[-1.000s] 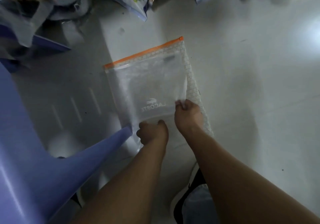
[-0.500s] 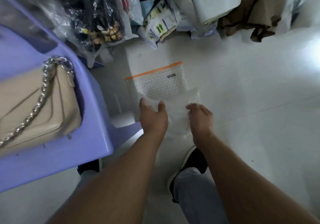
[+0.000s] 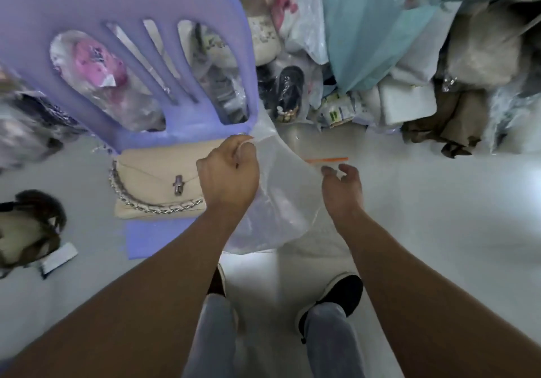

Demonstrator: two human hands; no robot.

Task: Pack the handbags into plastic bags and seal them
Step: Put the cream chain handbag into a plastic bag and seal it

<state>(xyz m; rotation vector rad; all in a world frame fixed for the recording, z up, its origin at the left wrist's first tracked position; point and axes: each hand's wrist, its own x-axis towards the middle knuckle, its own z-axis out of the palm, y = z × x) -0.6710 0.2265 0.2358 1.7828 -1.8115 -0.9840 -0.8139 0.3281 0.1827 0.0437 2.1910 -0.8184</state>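
— What is taking up the most room in front of you?

— A purple chair (image 3: 117, 0) is standing on my left, its slatted back rising toward the top of my view. Behind it and away to the right, a heap of wrapped goods (image 3: 409, 55) is lying along the floor.

— And the things you are working with?

— The plastic bag (image 3: 281, 190) is hanging in the air between my two arms. It is clear and crumpled, with its upper corner reaching up beside the chair's back. The handbag (image 3: 152, 172), a beige one, is lying flat on the chair's seat, just left of the plastic bag and outside it. Its chain (image 3: 158, 207) is trailing along its left side and near edge.

— What are your hands doing?

— My left hand (image 3: 228, 175) is gripping the plastic bag's top edge, fingers curled in and the film pinched against the thumb. It is covering the handbag's right end from where I am looking. My right hand (image 3: 342, 187) is hovering at the bag's right edge, fingers loosely curled and apart, closing on nothing. I cannot tell whether the fingertips are touching the film.

— Anything smaller?

— An orange strip (image 3: 326, 160) is showing just beyond my right hand, and I cannot tell whether it belongs to this bag. A metal clasp (image 3: 178, 185) is sitting at the middle of the handbag's flap.
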